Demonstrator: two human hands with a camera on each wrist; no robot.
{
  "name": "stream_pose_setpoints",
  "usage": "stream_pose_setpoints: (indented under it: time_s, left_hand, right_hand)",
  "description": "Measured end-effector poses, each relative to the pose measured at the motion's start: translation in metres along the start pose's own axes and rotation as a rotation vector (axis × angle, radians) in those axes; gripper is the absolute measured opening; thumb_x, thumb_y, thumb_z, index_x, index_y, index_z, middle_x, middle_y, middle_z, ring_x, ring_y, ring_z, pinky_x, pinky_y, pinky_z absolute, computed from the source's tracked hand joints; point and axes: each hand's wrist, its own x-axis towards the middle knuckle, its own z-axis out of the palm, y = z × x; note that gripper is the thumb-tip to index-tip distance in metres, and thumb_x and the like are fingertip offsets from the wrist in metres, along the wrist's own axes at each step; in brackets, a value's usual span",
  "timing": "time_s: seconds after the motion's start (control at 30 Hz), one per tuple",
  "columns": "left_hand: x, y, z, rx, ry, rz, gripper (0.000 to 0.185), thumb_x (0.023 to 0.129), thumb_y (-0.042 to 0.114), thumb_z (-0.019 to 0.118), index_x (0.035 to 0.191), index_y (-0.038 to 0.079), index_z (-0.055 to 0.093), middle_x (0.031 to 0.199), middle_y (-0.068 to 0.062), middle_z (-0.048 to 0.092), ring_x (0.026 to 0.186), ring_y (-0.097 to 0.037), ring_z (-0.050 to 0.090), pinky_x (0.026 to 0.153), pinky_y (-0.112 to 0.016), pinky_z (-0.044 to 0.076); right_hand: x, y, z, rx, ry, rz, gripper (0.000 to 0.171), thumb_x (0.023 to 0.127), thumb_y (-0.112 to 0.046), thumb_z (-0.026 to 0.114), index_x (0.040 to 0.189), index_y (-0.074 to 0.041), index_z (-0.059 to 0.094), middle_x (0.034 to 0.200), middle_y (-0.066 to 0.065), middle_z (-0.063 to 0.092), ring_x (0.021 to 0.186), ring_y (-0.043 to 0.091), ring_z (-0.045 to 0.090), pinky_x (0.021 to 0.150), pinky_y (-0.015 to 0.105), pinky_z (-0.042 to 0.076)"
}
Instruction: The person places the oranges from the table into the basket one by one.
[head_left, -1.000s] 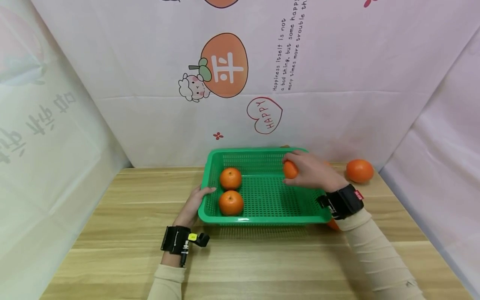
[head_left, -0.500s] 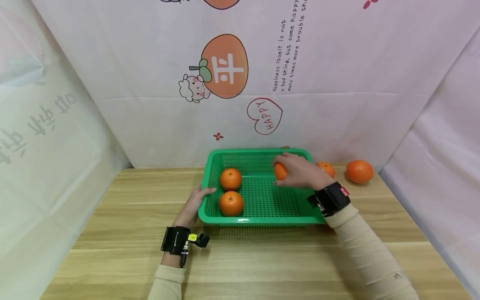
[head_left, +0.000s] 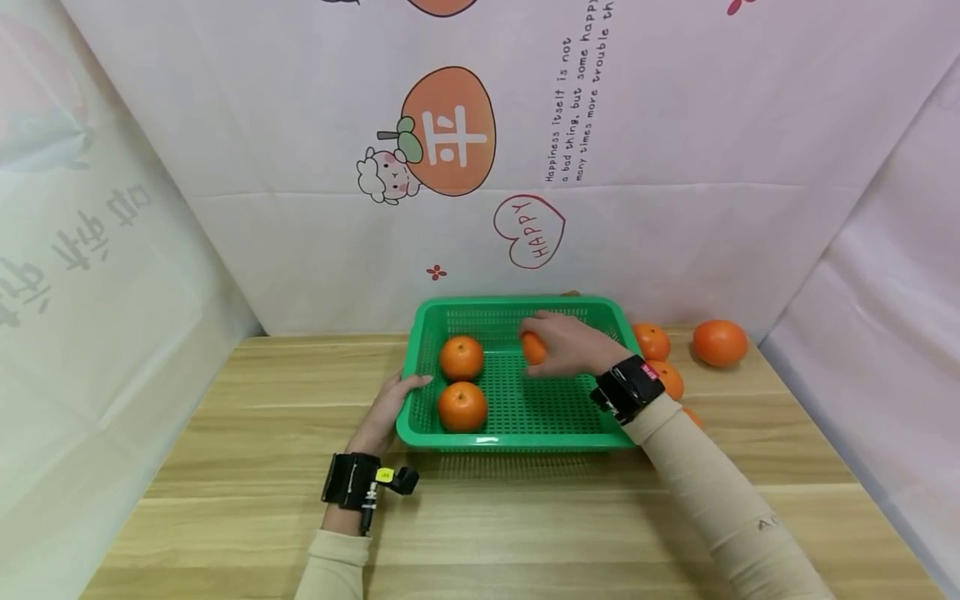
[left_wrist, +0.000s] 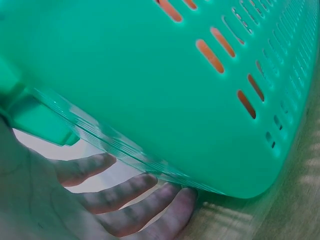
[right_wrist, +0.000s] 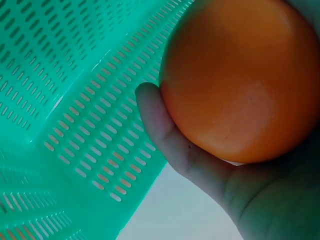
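A green plastic basket [head_left: 517, 440] with slotted walls stands on the table. At its left end my left hand [head_left: 386, 410] grips the rim, thumb over the top. The left wrist view shows its fingers [left_wrist: 120, 195] lying along the outer wall. Over the middle of the basket, my right hand [head_left: 573, 346] holds an orange [head_left: 534, 349], thumb curled against its side in the right wrist view. Two more oranges sit inside at the left, a rear orange [head_left: 461, 358] and a front orange [head_left: 462, 407].
Right of the basket, several oranges lie on the wooden table [head_left: 262, 467]: a back orange [head_left: 651, 342], a middle one partly behind the right wrist, a nearly hidden one, and a larger orange [head_left: 720, 342] at the far right. A printed white cloth [head_left: 337, 258] hangs behind.
My right hand has moved left with the orange, from the basket's right end to over its middle, uncovering oranges on the table at right. The left hand and basket have stayed put.
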Motion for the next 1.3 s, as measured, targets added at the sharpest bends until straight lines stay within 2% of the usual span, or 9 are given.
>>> stream_pose_setpoints:
  time_s: [0.27, 0.5, 0.77, 1.1, 1.3]
  left_hand:
    - [0.001, -0.002, -0.001, -0.004, 0.005, 0.0, 0.066, 0.106, 0.032, 0.05, 0.166, 0.017, 0.029, 0.162, -0.015, 0.048, 0.14, -0.026, 0.055, 0.114, -0.043, 0.052]
    - [0.0, -0.001, -0.002, -0.016, 0.006, 0.003, 0.067, 0.106, 0.032, 0.05, 0.167, 0.017, 0.028, 0.163, -0.014, 0.047, 0.144, -0.029, 0.052, 0.115, -0.044, 0.05]
    - [0.001, -0.003, -0.002, -0.004, -0.008, 0.002, 0.067, 0.106, 0.032, 0.049, 0.168, 0.018, 0.026, 0.165, -0.014, 0.044, 0.145, -0.03, 0.051, 0.115, -0.043, 0.05]
    - [-0.001, -0.002, 0.0, -0.001, -0.003, 0.011, 0.066, 0.107, 0.032, 0.049, 0.167, 0.018, 0.027, 0.163, -0.015, 0.047, 0.137, -0.024, 0.057, 0.111, -0.04, 0.053]
    - [-0.001, -0.001, 0.0, -0.003, -0.009, 0.01, 0.066, 0.107, 0.032, 0.049, 0.167, 0.017, 0.026, 0.163, -0.016, 0.047, 0.135, -0.022, 0.058, 0.109, -0.039, 0.054]
  right_hand:
    - [0.015, -0.003, 0.004, -0.005, -0.035, -0.007, 0.052, 0.084, -0.032, 0.086, 0.128, -0.013, 0.066, 0.116, 0.011, 0.064, 0.082, 0.02, 0.058, 0.067, 0.03, 0.049]
    - [0.029, -0.001, 0.009, -0.016, -0.054, -0.023, 0.053, 0.084, -0.034, 0.086, 0.128, -0.013, 0.066, 0.121, 0.011, 0.065, 0.087, 0.02, 0.06, 0.069, 0.031, 0.051]
    - [0.042, 0.004, 0.021, -0.02, -0.081, -0.05, 0.056, 0.084, -0.033, 0.086, 0.13, -0.007, 0.066, 0.115, 0.01, 0.066, 0.088, 0.02, 0.059, 0.071, 0.031, 0.05]
    - [0.052, 0.005, 0.029, -0.029, -0.134, -0.016, 0.062, 0.085, -0.035, 0.085, 0.137, -0.008, 0.064, 0.124, 0.011, 0.066, 0.093, 0.021, 0.06, 0.076, 0.034, 0.053]
    - [0.061, 0.007, 0.036, -0.031, -0.156, -0.006, 0.061, 0.086, -0.034, 0.085, 0.137, -0.008, 0.064, 0.121, 0.01, 0.067, 0.094, 0.022, 0.059, 0.076, 0.033, 0.052]
